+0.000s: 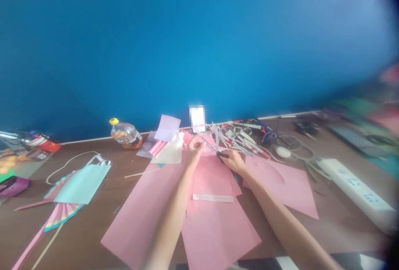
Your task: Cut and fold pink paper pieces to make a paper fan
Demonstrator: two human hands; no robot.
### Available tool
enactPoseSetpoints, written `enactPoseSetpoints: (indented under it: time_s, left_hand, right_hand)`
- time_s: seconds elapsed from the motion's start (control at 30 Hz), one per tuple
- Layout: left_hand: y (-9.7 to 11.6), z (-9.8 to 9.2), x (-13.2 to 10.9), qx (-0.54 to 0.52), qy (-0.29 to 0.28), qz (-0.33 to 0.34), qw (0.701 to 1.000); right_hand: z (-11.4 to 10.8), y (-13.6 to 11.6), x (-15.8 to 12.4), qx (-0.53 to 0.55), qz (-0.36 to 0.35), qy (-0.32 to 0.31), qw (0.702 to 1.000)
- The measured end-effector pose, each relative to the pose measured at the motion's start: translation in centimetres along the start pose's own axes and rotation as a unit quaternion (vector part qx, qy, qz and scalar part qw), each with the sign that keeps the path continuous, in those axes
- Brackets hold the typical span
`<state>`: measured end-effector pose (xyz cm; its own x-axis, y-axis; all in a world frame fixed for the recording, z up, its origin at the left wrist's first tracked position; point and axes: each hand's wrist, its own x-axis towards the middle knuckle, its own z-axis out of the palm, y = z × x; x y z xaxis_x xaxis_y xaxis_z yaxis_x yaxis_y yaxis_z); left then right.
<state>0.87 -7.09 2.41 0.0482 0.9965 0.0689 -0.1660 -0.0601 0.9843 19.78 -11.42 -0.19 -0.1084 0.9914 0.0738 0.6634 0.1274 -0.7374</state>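
My right hand (231, 158) is wrapped around the dark handles of a pair of scissors (220, 154), whose blades point up and left toward my other hand. My left hand (195, 144) is pinched on a narrow lavender paper strip (197, 130), partly hidden by the fingers. Close to the scissors' pivot, another pale strip (217, 135) stands up. Below both hands lies a small pink sheet (212, 178) with a white band along its near edge, on top of larger pink sheets (221, 232).
Behind my hands stands a lit phone (197, 119) with paper scraps (240, 139) to its right. A bottle (126, 135) leans at the back left, near a folded-paper fan shape (64, 216) and a mint card (82, 183). A white power strip (355, 191) lies right.
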Motion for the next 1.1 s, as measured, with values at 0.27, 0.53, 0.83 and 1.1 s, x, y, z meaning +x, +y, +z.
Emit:
enactPoseSetpoints:
  time_s: [0.27, 0.53, 0.83, 1.1]
  left_hand:
    - [-0.28, 0.17, -0.05, -0.007, -0.016, 0.000, 1.000]
    - [-0.12, 0.20, -0.13, 0.003, -0.008, -0.004, 1.000]
    - [-0.08, 0.34, -0.20, -0.008, -0.015, -0.003, 1.000]
    - [0.24, 0.64, -0.28, -0.008, -0.012, 0.008, 1.000]
  right_hand:
    - [-0.12, -0.26, -0.07, -0.007, -0.006, 0.002, 1.000]
    - [-0.17, -0.37, -0.04, -0.016, -0.004, 0.004, 1.000]
    - [0.09, -0.14, 0.00, -0.021, 0.000, 0.008, 1.000]
    - [-0.04, -0.35, 0.01, -0.026, -0.002, 0.005, 1.000]
